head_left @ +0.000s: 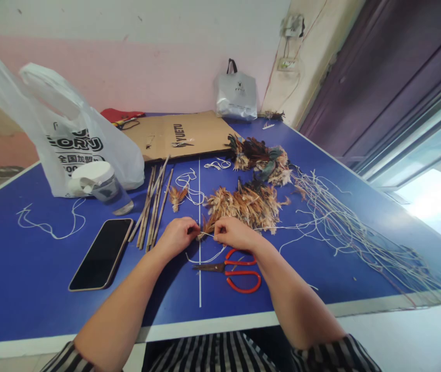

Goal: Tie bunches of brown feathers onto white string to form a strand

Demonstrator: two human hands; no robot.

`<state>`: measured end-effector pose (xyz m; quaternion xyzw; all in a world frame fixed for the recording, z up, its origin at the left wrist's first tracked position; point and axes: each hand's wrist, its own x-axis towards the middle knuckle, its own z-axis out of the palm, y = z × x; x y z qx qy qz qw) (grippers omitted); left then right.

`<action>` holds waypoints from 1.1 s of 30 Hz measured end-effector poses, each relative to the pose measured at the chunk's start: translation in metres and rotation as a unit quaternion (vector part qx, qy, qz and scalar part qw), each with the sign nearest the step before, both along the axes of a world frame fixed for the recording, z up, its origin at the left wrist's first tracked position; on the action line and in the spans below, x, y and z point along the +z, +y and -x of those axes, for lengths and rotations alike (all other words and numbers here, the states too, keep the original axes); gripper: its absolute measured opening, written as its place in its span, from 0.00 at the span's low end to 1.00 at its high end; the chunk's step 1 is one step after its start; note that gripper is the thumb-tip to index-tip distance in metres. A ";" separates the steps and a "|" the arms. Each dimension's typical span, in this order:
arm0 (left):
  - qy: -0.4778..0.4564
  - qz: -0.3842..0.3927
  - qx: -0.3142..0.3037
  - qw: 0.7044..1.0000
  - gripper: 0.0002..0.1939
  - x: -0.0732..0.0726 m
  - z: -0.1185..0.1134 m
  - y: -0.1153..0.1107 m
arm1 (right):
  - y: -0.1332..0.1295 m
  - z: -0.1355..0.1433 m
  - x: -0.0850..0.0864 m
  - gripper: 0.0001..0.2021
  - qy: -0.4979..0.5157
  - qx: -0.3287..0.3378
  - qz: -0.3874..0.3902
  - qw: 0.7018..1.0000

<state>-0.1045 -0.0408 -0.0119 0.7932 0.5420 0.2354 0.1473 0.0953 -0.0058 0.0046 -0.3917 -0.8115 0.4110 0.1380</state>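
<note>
My left hand (pixel 179 235) and my right hand (pixel 236 232) are close together over the blue table, fingers pinched. A short stretch of white string (pixel 207 234) runs taut between them. At my left fingertips a small tuft of brown feathers (pixel 203 227) shows, partly hidden by the fingers. Just beyond my hands lies a heap of tan feather bunches (pixel 243 204). Below my right hand rest scissors (pixel 239 269) with red handles, blades pointing left. A single feather bunch (pixel 177 197) lies past my left hand.
Thin sticks (pixel 152 206) and a black phone (pixel 101 254) lie on the left, near a white plastic bag (pixel 76 129) and a lidded cup (pixel 102 183). Many loose strings (pixel 344 232) spread on the right. Darker feathers (pixel 259 155), cardboard (pixel 189 134) and a silver bag (pixel 236 95) are farther back.
</note>
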 end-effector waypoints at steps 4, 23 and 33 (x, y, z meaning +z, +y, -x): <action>0.032 -0.005 0.013 0.999 0.05 0.000 0.001 0.000 | 0.000 -0.001 0.000 0.03 -0.010 0.004 -0.026 1.000; 0.054 0.014 0.085 0.995 0.06 0.001 0.003 -0.001 | -0.003 0.002 -0.004 0.07 0.024 -0.018 0.074 0.997; -0.211 -0.006 0.188 0.959 0.09 0.003 0.033 0.012 | 0.003 -0.010 0.008 0.12 0.101 -0.028 0.185 0.977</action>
